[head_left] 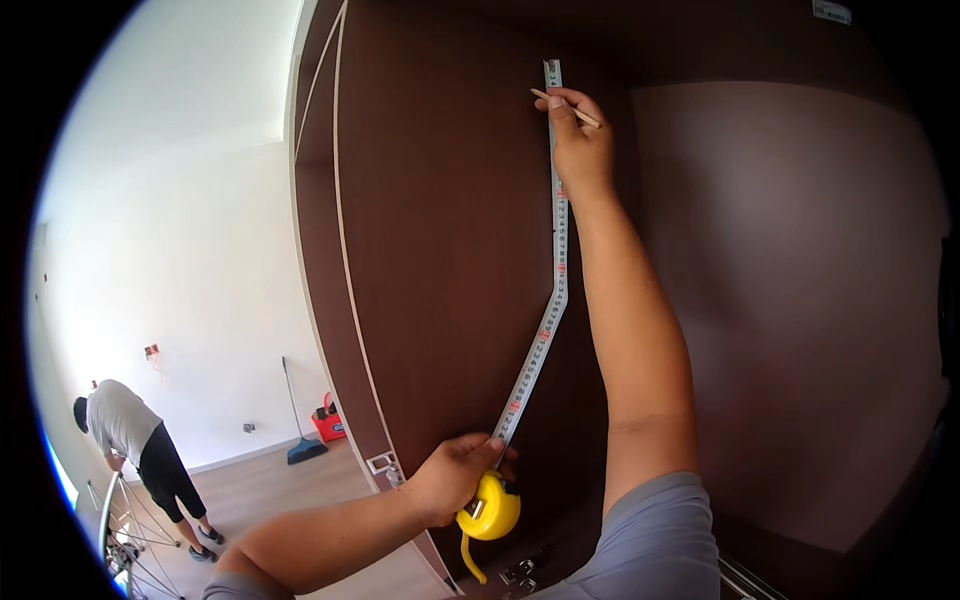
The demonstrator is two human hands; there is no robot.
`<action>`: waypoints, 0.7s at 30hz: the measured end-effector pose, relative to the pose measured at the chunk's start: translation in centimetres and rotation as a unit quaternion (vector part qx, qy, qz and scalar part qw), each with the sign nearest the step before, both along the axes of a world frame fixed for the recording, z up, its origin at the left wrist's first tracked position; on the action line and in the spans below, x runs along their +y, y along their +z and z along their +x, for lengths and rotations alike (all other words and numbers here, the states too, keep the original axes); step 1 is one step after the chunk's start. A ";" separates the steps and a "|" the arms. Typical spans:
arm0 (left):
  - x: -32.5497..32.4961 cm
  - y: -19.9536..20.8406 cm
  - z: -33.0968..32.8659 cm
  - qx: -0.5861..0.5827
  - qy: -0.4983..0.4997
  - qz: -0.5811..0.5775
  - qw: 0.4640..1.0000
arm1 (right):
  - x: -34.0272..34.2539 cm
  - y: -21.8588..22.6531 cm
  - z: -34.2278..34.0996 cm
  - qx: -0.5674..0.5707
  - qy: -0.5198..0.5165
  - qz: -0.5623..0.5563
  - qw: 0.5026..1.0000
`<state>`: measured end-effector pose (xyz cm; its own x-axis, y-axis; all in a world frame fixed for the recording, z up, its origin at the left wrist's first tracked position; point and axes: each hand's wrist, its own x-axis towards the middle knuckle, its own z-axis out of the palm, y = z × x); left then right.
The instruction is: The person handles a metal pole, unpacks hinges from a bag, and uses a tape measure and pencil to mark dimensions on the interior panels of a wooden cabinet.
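My left hand (455,478) grips a yellow tape measure (492,510) low in front of the dark brown cabinet panel (450,220), its thumb on the blade. From there the silver blade (528,370) runs up, bends partway, and lies along the panel to its hooked end near the top. My right hand (582,140) is raised near that end, closed on a light wooden pencil (588,118). The pencil's tip points left, just past the blade, and the fingers rest over the blade. A yellow strap (470,560) hangs from the tape case.
The cabinet's right inner wall (770,300) stands beside my right arm. Metal hinges (520,572) lie low inside. Out in the room at left, a person (125,420) bends over near a metal frame (125,530). A broom (305,450) and a red bag (328,425) are by the white wall.
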<state>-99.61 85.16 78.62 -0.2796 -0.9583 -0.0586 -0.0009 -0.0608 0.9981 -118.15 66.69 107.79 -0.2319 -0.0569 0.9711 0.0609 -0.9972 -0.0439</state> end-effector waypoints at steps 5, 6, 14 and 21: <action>0.3 -1.4 0.5 0.027 -0.039 -0.015 0.999 | 0.1 -1.7 1.0 -0.010 -0.059 0.017 0.998; 0.1 -0.7 0.9 0.022 -0.034 -0.018 0.999 | 0.2 -0.8 1.0 -0.022 -0.058 0.022 0.998; -1.2 -0.4 1.8 0.029 -0.035 -0.038 0.998 | -3.2 1.3 -1.8 -0.100 0.100 0.045 0.989; -2.1 -1.0 1.9 0.034 -0.044 -0.051 0.997 | -3.4 0.6 -1.6 -0.151 0.093 0.058 0.982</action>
